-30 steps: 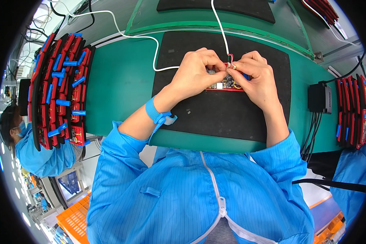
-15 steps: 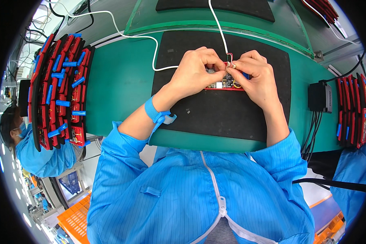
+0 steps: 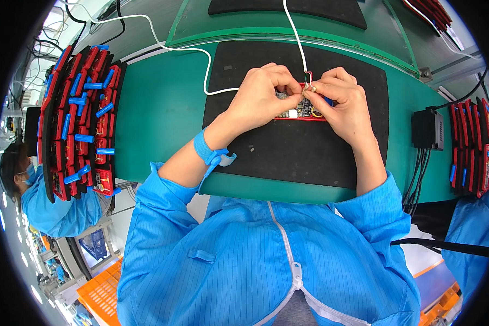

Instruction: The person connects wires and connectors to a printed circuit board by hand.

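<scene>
A red-edged circuit board [image 3: 294,114] lies on the black mat, partly hidden under my hands. It carries a white block, a loop of yellow wire and a blue part at its right side. My right hand [image 3: 339,100] pinches the thin wires [image 3: 311,77] at the end of a white cable [image 3: 294,30], just over the board's far edge. My left hand [image 3: 267,95], wearing a blue wrist strap [image 3: 214,156], has thumb and forefinger pinched beside the right fingertips. What is between those left fingers is too small to tell.
Stacked red boards with blue cylinders [image 3: 81,125] stand at the left, and more red boards [image 3: 472,146] at the right. A black box with cables [image 3: 427,130] sits on the right edge of the green table [image 3: 157,119]. A second white cable [image 3: 207,70] reaches the left hand. Another person sits left.
The white cable has shifted slightly to the right above my fingers. Both hands hold nearly the same place and pinch.
</scene>
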Tool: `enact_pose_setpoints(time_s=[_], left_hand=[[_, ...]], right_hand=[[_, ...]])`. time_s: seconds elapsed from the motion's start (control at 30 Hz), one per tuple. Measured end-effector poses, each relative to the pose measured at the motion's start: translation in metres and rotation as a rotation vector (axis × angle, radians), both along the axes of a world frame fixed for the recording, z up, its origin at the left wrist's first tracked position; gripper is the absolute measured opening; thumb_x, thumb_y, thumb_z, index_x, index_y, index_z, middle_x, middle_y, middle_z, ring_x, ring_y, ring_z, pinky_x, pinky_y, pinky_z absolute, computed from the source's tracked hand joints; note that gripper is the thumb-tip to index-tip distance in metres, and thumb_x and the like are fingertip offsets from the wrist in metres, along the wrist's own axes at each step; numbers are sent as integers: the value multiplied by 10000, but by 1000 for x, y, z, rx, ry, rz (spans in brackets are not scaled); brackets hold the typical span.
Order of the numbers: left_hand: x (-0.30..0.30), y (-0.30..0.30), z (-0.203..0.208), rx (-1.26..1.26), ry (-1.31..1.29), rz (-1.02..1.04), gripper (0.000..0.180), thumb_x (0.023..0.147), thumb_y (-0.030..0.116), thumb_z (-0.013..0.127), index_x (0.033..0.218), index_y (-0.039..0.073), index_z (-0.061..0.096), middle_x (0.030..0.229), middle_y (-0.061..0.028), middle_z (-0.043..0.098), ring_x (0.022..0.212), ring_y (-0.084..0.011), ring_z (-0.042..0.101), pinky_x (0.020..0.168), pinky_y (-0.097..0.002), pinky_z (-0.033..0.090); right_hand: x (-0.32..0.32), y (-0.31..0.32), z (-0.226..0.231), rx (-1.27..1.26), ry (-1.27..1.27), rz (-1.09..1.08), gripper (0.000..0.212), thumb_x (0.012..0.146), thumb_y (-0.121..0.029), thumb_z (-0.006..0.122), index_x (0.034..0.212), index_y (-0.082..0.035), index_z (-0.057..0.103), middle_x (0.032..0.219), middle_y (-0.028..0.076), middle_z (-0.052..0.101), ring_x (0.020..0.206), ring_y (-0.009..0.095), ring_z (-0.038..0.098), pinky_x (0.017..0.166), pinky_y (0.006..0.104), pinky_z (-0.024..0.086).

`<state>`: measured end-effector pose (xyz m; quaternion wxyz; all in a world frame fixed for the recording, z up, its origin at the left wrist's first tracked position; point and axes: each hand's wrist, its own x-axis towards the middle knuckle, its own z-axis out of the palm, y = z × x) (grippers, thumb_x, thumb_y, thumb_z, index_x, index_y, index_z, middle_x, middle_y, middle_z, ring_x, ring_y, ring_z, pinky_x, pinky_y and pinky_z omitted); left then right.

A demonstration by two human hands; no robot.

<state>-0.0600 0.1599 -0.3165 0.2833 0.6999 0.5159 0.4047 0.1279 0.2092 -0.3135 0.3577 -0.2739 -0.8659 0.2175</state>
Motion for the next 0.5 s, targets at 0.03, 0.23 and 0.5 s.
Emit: enact_pose_setpoints(time_s=[0.03, 0.23, 0.5], left_hand=[[0, 0, -1, 13, -6, -4, 67, 727, 54, 718, 778, 24, 687, 761, -21, 628, 704, -125, 514, 611, -264, 422], [1, -1, -1, 6, -20, -1, 73, 727, 59, 725, 783, 25, 693, 765, -23, 633, 705, -128, 520, 623, -266, 432], [2, -1, -1, 5, -10, 6, 77, 726, 64, 731, 782, 27, 695, 766, -23, 636, 706, -133, 523, 625, -270, 434]], right_hand=[[0, 0, 0, 1, -2, -1, 109, 767, -123, 722, 856, -60, 723, 726, 4, 648, 822, 176, 571, 854, 367, 389], [1, 0, -2, -7, 10, 4, 111, 764, -116, 720, 860, -59, 722, 724, 6, 646, 820, 181, 573, 835, 362, 399], [1, 1, -2, -11, 18, 5, 111, 760, -111, 721, 856, -55, 719, 714, 10, 643, 804, 185, 572, 823, 361, 405]])
